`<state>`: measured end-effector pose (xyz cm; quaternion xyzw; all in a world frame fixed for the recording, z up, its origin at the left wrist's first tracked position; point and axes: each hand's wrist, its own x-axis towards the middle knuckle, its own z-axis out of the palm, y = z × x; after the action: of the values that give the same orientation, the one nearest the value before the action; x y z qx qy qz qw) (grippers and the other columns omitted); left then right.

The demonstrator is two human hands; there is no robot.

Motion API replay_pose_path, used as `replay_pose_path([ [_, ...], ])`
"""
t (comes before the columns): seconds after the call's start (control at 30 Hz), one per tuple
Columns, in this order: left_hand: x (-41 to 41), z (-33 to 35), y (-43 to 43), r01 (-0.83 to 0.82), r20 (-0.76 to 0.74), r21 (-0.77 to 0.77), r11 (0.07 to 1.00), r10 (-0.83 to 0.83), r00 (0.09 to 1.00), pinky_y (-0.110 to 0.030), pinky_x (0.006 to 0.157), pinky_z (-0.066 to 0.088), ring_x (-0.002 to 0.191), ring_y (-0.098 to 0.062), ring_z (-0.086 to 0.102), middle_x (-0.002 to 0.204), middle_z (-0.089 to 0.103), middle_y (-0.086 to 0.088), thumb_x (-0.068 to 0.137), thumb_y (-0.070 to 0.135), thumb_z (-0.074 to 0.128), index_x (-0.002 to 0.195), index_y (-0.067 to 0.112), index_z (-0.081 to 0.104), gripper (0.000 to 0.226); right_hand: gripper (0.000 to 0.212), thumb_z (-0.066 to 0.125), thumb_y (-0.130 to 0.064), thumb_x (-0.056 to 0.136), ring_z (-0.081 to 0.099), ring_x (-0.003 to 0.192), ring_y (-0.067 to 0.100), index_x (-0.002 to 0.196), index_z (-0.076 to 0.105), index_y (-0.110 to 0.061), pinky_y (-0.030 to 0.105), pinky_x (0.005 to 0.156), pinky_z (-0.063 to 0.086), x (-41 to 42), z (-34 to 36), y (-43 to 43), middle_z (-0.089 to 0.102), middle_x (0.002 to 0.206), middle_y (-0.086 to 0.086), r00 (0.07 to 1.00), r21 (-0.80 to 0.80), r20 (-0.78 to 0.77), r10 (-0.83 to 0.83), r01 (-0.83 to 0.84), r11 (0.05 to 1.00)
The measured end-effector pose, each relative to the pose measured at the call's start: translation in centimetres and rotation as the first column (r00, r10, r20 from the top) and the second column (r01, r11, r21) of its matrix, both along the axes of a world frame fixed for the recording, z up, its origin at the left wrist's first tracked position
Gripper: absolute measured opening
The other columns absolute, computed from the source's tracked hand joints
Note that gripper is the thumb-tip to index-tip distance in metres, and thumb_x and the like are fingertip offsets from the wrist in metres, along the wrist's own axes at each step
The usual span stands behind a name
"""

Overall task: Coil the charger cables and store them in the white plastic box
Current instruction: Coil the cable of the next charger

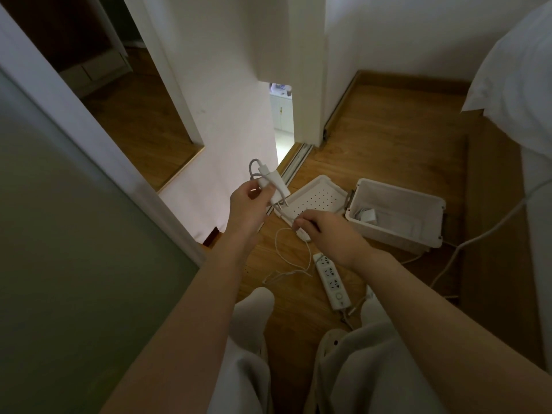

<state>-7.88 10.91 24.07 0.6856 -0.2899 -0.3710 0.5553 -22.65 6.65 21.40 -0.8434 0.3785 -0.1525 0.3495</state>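
Left hand (249, 201) grips charger (276, 186); right hand (324, 231) pinches cable (288, 218).

**Charging gear spread across a wooden floor (388, 138)**
A white power strip (331, 282) is laid near the middle. From it, a white plastic box (397, 234) is set at 2 o'clock, a perforated lid (316, 195) at 12, a thin cable (286, 273) at 9 and a thicker cord (449, 259) at 3.
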Motion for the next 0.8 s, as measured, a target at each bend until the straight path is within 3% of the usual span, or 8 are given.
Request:
replay_pose_path([
  [0.1,0.1,-0.5,-0.2,-0.019,0.065,0.055,0.998,0.015,0.998,-0.038,0.093,0.051,0.105,-0.016,0.056,0.115,0.060,-0.002,0.094,0.022,0.055,0.120,0.016,0.054,0.027,0.028,0.039,-0.028,0.100,0.037,0.049,-0.001,0.101,0.065,-0.018,0.013,0.048,0.024,0.3,-0.2,0.2,0.047,0.065,-0.016,0.994,-0.091,-0.043,-0.099,0.095,0.991],
  [0.17,0.1,-0.7,-0.3,-0.019,0.089,0.065,0.998,0.013,0.996,-0.038,0.093,0.051,0.103,-0.015,0.055,0.120,0.058,-0.005,0.094,0.022,0.055,0.126,0.013,0.051,0.033,0.028,0.041,-0.030,0.099,0.039,0.052,0.000,0.102,0.065,-0.018,0.017,0.050,0.028,0.4,-0.3,0.2,0.053,0.070,-0.010,0.988,-0.125,-0.066,-0.140,0.131,0.983],
  [0.27,0.3,-1.0,-0.5,-0.032,0.136,0.049,0.998,0.025,0.990,-0.028,0.082,0.052,0.099,-0.013,0.054,0.117,0.055,-0.003,0.094,0.020,0.055,0.128,0.010,0.047,0.036,0.028,0.042,-0.034,0.098,0.053,0.065,0.007,0.102,0.065,-0.018,0.021,0.059,0.043,0.3,0.1,0.2,0.065,0.085,-0.002,0.983,-0.177,-0.087,-0.164,0.147,0.973],
  [0.33,0.4,-1.3,-0.6,-0.017,0.263,0.073,0.997,-0.003,0.965,-0.020,0.075,0.048,0.099,-0.013,0.053,0.117,0.052,-0.002,0.093,0.018,0.057,0.128,0.009,0.046,0.037,0.030,0.044,-0.037,0.097,0.059,0.073,0.012,0.101,0.066,-0.017,0.025,0.065,0.048,0.4,0.4,0.5,0.067,0.087,-0.001,0.980,-0.212,-0.085,-0.180,0.159,0.964],
  [0.43,0.5,-2.0,-0.7,0.059,0.578,0.198,0.978,-0.165,0.800,-0.022,0.081,0.049,0.106,-0.019,0.054,0.124,0.045,-0.009,0.091,0.019,0.059,0.127,0.012,0.046,0.038,0.032,0.048,-0.043,0.094,0.062,0.078,0.012,0.096,0.066,-0.017,0.025,0.067,0.051,0.5,0.5,0.8,0.066,0.087,-0.002,0.970,-0.259,-0.084,-0.230,0.201,0.945],
  [0.53,0.7,-2.4,-0.4,0.129,0.744,0.325,0.937,-0.337,0.577,-0.034,0.093,0.048,0.108,-0.021,0.048,0.124,0.042,-0.011,0.093,0.021,0.056,0.127,0.017,0.045,0.036,0.028,0.051,-0.045,0.092,0.053,0.076,0.008,0.087,0.061,-0.019,0.020,0.063,0.042,0.4,0.6,0.6,0.057,0.081,-0.006,0.965,-0.252,-0.069,-0.253,0.228,0.940],
  [0.67,1.4,-2.2,-0.3,0.174,0.777,0.447,0.877,-0.477,0.410,-0.035,0.094,0.041,0.110,-0.022,0.044,0.126,0.040,-0.008,0.093,0.014,0.054,0.128,0.020,0.043,0.037,0.026,0.049,-0.043,0.093,0.048,0.077,0.009,0.087,0.055,-0.017,0.018,0.060,0.034,0.2,0.7,0.4,0.051,0.082,-0.006,0.970,-0.232,-0.021,-0.244,0.233,0.945],
  [0.8,1.1,-2.6,0.3,0.402,0.648,0.527,0.749,-0.660,0.380,-0.025,0.085,0.040,0.110,-0.022,0.045,0.119,0.039,-0.002,0.095,0.010,0.050,0.130,0.021,0.045,0.037,0.024,0.052,-0.039,0.092,0.044,0.083,0.009,0.094,0.055,-0.015,0.023,0.068,0.036,0.0,0.8,0.0,0.048,0.088,-0.005,0.975,-0.271,0.019,-0.221,0.217,0.938],
])
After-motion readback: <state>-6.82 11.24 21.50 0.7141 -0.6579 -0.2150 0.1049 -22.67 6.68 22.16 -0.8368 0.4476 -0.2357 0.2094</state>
